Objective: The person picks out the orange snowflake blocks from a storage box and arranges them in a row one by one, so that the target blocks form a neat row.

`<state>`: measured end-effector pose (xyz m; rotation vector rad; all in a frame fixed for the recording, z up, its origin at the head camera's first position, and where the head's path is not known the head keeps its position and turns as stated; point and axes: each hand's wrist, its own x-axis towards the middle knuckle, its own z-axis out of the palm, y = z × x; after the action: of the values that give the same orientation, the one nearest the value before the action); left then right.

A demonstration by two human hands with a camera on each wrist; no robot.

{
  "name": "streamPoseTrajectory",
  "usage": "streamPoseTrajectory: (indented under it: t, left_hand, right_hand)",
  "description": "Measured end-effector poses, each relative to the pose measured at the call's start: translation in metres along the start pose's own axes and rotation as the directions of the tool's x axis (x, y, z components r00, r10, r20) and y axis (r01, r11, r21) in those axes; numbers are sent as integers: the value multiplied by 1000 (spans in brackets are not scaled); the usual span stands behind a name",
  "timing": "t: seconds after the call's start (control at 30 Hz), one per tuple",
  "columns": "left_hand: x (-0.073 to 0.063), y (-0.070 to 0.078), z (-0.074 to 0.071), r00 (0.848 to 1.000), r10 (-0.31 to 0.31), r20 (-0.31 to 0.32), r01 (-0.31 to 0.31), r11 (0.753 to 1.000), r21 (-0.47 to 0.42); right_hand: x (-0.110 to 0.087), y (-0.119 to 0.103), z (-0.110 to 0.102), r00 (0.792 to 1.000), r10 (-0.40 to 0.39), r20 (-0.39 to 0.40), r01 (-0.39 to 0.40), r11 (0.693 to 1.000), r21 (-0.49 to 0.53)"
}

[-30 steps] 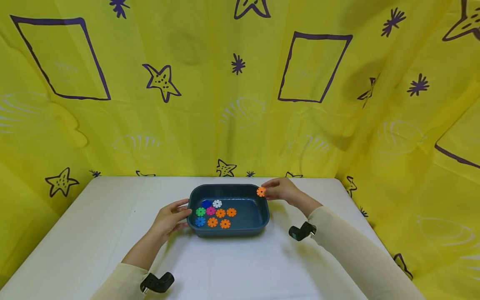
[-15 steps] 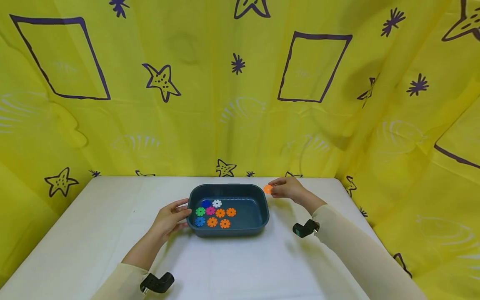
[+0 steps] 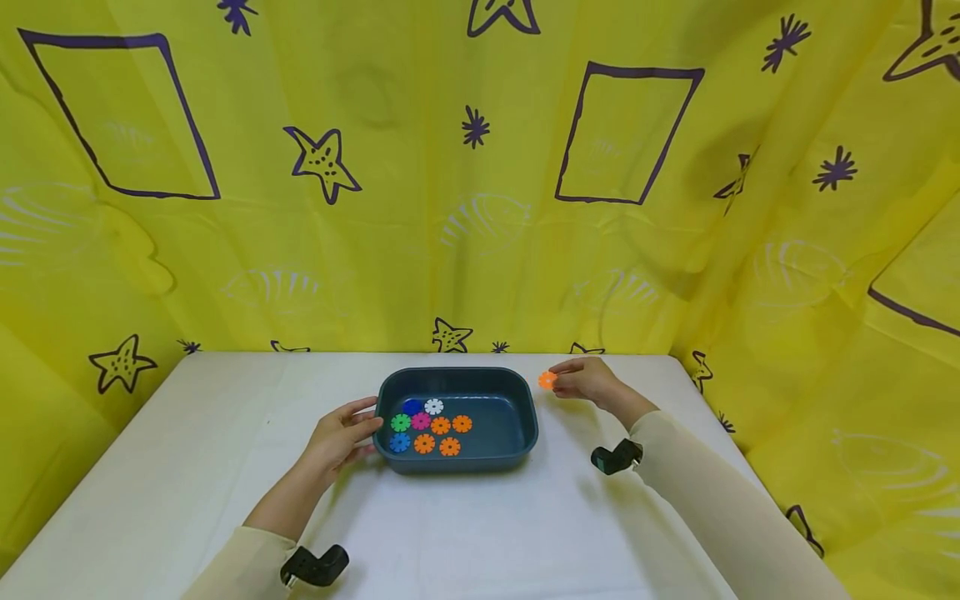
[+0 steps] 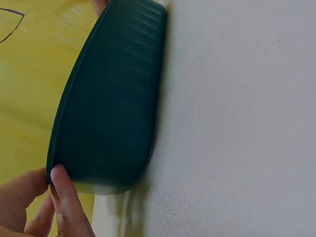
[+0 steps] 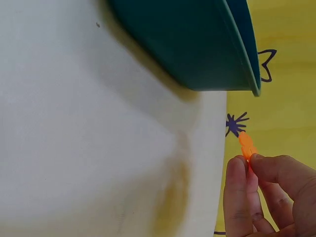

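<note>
A dark teal rectangular tub [image 3: 510, 454] stands on the white table. My left hand [image 3: 339, 435] pinches its left rim between thumb and fingers, as the left wrist view also shows. Just right of the tub, my right hand [image 3: 588, 382] pinches an orange notched plastic disc [image 3: 547, 380] above the table. In the right wrist view this disc [image 5: 246, 144] is seen nearly edge-on between thumb and fingertips. Inside the tub, toward its left side, lie several similar discs: orange [image 3: 450, 447], pink [image 3: 421, 421], green [image 3: 401, 422], white [image 3: 434, 407], and two blue ones [image 3: 400, 442].
The white cloth-covered table [image 3: 480, 533] reaches back to a yellow patterned curtain [image 3: 390, 250], which also hangs along both sides. Each forearm wears a black wrist camera, one on the left [image 3: 315, 567] and one on the right [image 3: 617, 457].
My right hand has moved rightward with the orange disc, from over the tub's back right corner to outside the rim. My left hand and the tub have stayed put.
</note>
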<state>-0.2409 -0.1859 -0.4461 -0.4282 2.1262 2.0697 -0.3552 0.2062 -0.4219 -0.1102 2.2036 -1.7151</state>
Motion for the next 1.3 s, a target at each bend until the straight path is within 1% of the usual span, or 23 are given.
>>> streamPoseTrajectory:
  t: [0.17, 0.3, 0.4, 0.63, 0.87, 1.03, 1.3]
  left_hand:
    - [0, 0, 0, 1000, 5, 4, -5, 1000, -1]
    - [-1, -1, 0, 1000, -2, -9, 2, 1000, 7]
    - [0, -1, 1, 1000, -2, -7, 2, 1000, 7]
    - [0, -4, 0, 1000, 1, -7, 0, 1000, 11]
    - [-1, -4, 0, 1000, 3, -9, -3, 1000, 5]
    - [-1, -5, 0, 1000, 15, -8, -15, 1000, 0]
    - [1, -4, -1, 1000, 14, -10, -14, 1000, 9]
  right_hand:
    - [0, 5, -1, 1000, 23, -19, -23, 1000, -2]
    - [1, 10, -2, 998, 47, -39, -47, 999, 0]
    - [1, 14, -2, 997, 64, -52, -64, 998, 2]
    - [1, 19, -3, 994, 80, -77, -80, 997, -5]
    - [1, 22, -1, 988, 110, -108, -112, 994, -13]
    - [2, 26, -3, 989, 106, -104, -107, 994, -5]
    - [6, 31, -6, 983, 134, -123, -137, 990, -22]
